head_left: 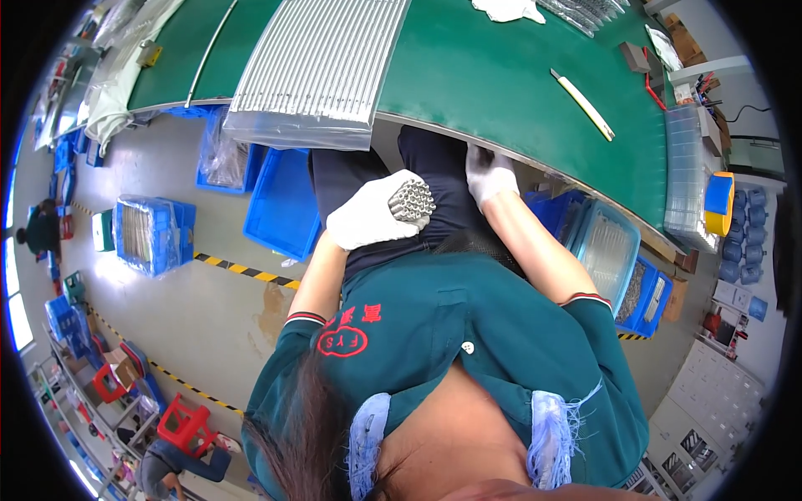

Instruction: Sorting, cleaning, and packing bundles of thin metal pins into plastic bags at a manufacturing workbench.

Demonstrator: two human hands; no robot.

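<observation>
My left hand (368, 215), in a white glove, is closed around a bundle of thin metal tubes (413, 201) above my lap. The tubes' open round ends face up; the rest of their length is hidden. My right hand (491, 177), also gloved in white, is at the table's front edge beside my thigh. Its fingers reach into shadow under the edge, so their grip is hidden. Ahead on the green table (468, 75), a row of long silver tubes (313, 63) lies on clear plastic film (301, 132) that hangs over the front edge.
A white-handled knife (585, 107) lies at the table's right, with a single rod (209, 54) at the left. Yellow tape (720, 204) sits by the right end. Blue bins (284, 204) stand below on the left, and a clear blue-rimmed bin (608, 250) is near my right arm.
</observation>
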